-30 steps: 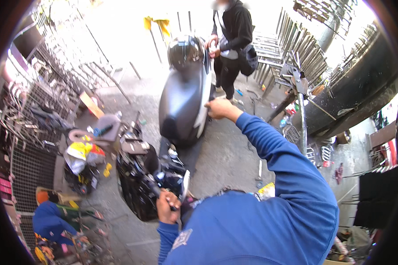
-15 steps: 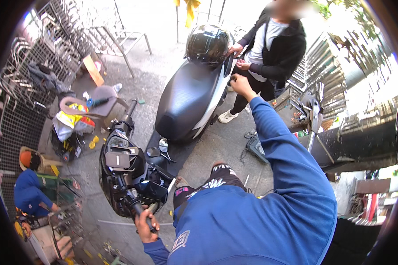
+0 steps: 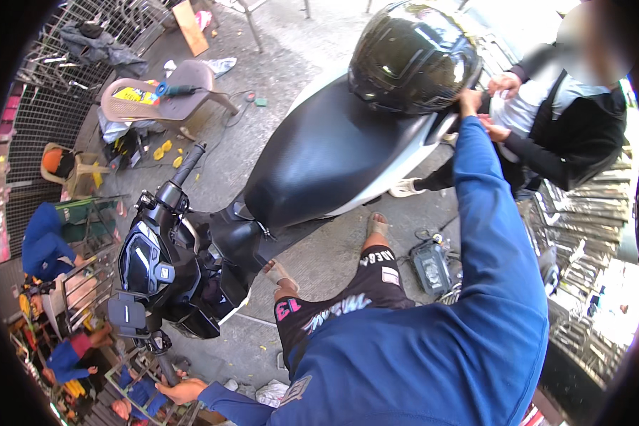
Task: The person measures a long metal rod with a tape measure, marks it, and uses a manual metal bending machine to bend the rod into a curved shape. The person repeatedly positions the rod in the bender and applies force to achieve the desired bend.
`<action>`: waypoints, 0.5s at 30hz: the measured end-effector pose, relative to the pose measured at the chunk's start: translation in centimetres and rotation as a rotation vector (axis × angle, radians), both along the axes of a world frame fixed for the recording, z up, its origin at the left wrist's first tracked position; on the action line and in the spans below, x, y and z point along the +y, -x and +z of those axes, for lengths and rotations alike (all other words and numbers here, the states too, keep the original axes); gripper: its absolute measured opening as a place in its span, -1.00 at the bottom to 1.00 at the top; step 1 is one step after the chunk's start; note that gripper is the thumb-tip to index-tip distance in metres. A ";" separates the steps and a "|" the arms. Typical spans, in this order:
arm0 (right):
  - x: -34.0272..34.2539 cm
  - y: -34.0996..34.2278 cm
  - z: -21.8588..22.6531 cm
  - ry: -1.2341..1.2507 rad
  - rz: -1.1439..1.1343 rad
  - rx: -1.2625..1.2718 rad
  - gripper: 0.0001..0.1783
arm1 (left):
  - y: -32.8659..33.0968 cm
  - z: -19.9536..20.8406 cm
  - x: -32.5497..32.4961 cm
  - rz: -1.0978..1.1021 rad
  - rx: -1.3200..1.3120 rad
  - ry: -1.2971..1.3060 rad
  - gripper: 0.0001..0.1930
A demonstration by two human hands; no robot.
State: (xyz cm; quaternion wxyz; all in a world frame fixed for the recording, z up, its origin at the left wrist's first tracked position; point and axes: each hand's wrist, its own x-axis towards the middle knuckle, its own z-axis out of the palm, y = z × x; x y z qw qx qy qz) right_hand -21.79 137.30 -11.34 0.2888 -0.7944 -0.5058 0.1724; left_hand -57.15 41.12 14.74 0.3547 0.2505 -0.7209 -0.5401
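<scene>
A black and white scooter (image 3: 312,160) stands across the middle, its long black seat between my two arms. My left hand (image 3: 181,390) is at the near end of the handlebar, its fingers closed around the rubber handlebar grip (image 3: 167,368). My right arm stretches far forward. At the scooter's tail, my right hand (image 3: 468,103) is closed on the rear grab rail (image 3: 446,126), its fingertips partly hidden. Beside that hand, a shiny black helmet (image 3: 413,57) rests on the back of the seat. A dark square holder (image 3: 127,314) sits by the handlebar.
A person in a black jacket (image 3: 582,135) stands right by the tail, hands near mine. A plastic chair (image 3: 195,82) carries a power tool (image 3: 177,90). A grey case-like machine (image 3: 433,266) lies on the ground at right. Other people in blue (image 3: 44,241) work at lower left.
The scooter shows larger and lower left, with its handlebar turned. My right hand has moved up and right, closer to the helmet. The person in black now appears further right.
</scene>
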 end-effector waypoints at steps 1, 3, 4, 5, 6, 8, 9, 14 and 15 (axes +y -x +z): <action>1.0 0.2 -1.1 -0.048 0.026 -0.061 -0.11 | 0.2 0.0 0.3 0.024 0.029 -0.005 -0.51; 1.7 -1.2 -2.4 -0.051 0.053 -0.040 -0.29 | 0.4 0.2 0.6 0.075 0.037 0.014 -0.51; 2.2 -1.6 -2.7 -0.050 0.047 0.001 -0.35 | 0.4 0.4 0.6 0.067 0.035 0.004 -0.51; 2.2 -1.9 -3.1 -0.074 0.054 0.040 -0.42 | 0.5 0.3 0.7 0.119 -0.004 0.082 -0.49; 2.4 -2.1 -3.4 -0.062 0.086 -0.042 -0.43 | 0.6 0.6 0.7 0.125 0.006 0.078 -0.47; 2.5 -2.4 -3.9 -0.170 0.169 -0.178 -0.44 | 0.8 0.5 0.4 0.157 0.007 0.040 -0.45; 2.5 -2.6 -4.0 -0.185 0.172 -0.109 -0.42 | 0.8 0.6 0.3 0.165 -0.013 0.044 -0.44; 4.3 -3.7 -5.3 -0.109 0.172 -0.355 -0.51 | 0.9 0.4 -0.9 0.186 -0.077 0.297 -0.57; 4.7 -4.3 -5.7 -0.079 0.191 -0.444 -0.53 | 0.9 0.3 -1.0 0.220 -0.128 0.344 -0.59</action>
